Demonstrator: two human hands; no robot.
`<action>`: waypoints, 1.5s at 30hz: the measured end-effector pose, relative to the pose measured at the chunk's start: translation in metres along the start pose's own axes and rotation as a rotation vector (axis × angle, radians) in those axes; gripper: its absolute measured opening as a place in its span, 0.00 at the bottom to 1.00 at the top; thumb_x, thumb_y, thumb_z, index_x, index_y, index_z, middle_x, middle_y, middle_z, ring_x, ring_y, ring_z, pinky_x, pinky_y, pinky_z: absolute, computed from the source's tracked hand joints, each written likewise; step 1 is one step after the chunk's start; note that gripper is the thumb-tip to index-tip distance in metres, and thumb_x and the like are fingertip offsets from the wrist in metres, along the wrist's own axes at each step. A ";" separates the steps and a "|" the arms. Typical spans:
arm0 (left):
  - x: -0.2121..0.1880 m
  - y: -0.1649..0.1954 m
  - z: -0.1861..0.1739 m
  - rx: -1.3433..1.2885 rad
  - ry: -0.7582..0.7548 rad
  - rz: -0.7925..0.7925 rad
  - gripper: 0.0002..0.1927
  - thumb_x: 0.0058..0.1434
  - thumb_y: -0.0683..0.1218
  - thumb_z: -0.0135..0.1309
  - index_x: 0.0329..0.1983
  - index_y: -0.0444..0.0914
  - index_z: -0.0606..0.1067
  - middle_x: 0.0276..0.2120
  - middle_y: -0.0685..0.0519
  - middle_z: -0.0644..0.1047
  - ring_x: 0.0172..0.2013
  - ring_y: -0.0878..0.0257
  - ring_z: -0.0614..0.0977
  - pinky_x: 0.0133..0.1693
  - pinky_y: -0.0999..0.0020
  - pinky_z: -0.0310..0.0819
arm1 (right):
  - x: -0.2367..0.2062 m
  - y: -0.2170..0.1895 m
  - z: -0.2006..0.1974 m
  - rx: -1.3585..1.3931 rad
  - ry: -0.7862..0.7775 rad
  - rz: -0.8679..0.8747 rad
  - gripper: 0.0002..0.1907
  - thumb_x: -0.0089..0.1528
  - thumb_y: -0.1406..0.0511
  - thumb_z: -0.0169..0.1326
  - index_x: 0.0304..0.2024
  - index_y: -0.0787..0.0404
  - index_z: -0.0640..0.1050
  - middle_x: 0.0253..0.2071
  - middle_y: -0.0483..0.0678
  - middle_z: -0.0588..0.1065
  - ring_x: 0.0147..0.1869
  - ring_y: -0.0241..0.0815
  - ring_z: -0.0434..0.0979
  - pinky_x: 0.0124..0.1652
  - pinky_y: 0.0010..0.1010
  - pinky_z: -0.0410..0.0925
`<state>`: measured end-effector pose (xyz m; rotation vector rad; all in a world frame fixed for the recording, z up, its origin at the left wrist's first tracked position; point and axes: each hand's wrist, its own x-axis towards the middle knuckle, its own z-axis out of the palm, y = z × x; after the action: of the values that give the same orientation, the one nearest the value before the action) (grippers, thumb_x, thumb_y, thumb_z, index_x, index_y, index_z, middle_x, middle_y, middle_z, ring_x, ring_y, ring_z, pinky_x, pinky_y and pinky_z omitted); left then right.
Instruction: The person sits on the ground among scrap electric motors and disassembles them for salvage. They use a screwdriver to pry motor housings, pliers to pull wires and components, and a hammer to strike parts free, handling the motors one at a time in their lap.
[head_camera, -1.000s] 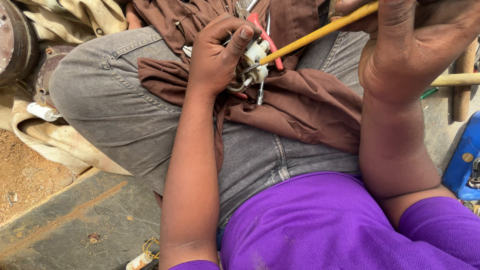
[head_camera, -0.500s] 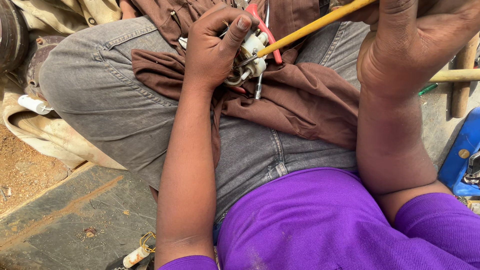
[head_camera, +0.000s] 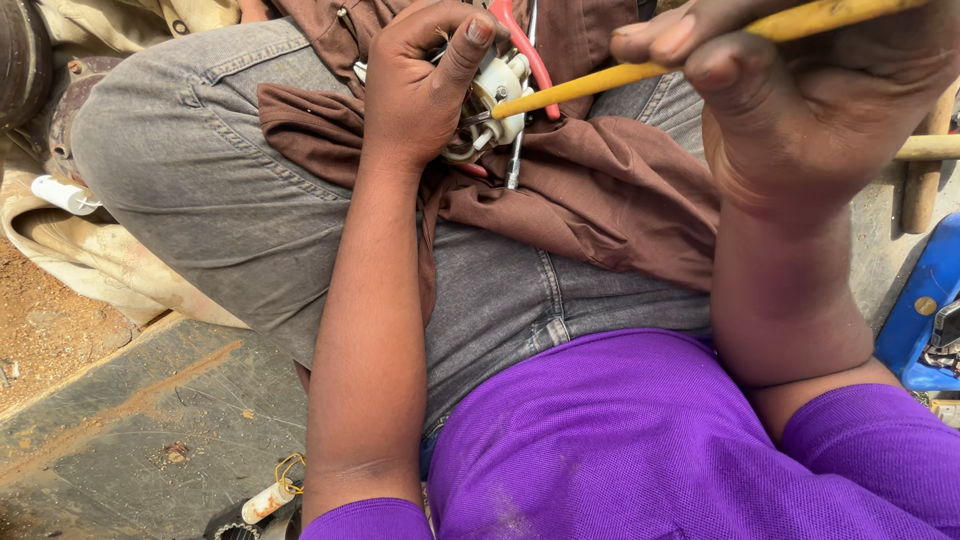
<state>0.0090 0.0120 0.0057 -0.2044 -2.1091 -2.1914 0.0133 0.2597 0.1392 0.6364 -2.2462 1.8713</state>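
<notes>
No containers in sight. One white part (head_camera: 497, 98), plastic with metal clips and short wire ends, sits on a brown cloth (head_camera: 600, 190) over the person's lap, by the cloth's far edge. Left hand (head_camera: 425, 85) closed around the part, thumb up along its top. Right hand (head_camera: 810, 90) pinches one yellow rod (head_camera: 600, 88); its tip touches the part. One red-handled tool (head_camera: 525, 45) lies just behind the part. Two small white tubes: one (head_camera: 62, 195) left of the thigh, one (head_camera: 268, 500) on the floor.
</notes>
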 end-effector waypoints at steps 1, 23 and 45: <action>0.000 0.000 0.000 0.000 0.004 0.007 0.22 0.73 0.61 0.57 0.41 0.36 0.81 0.37 0.56 0.80 0.41 0.66 0.80 0.46 0.71 0.74 | 0.001 -0.002 -0.003 0.025 -0.016 0.071 0.18 0.82 0.73 0.57 0.67 0.56 0.64 0.43 0.57 0.78 0.40 0.51 0.81 0.44 0.38 0.77; -0.001 0.003 -0.002 -0.248 -0.013 -0.176 0.29 0.70 0.67 0.50 0.48 0.38 0.84 0.42 0.55 0.82 0.46 0.68 0.81 0.52 0.73 0.75 | 0.005 -0.028 0.055 0.114 0.299 0.017 0.13 0.81 0.72 0.56 0.64 0.59 0.67 0.44 0.56 0.78 0.41 0.49 0.81 0.45 0.38 0.77; -0.001 0.003 0.000 -0.173 0.006 -0.133 0.30 0.71 0.67 0.51 0.48 0.36 0.84 0.39 0.55 0.78 0.43 0.68 0.78 0.50 0.74 0.72 | 0.007 -0.026 0.053 0.114 0.379 -0.017 0.10 0.80 0.71 0.55 0.61 0.63 0.70 0.45 0.55 0.78 0.43 0.48 0.81 0.47 0.38 0.77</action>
<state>0.0104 0.0117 0.0088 -0.0715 -1.9832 -2.4486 0.0254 0.2031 0.1540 0.2814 -1.9010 1.9293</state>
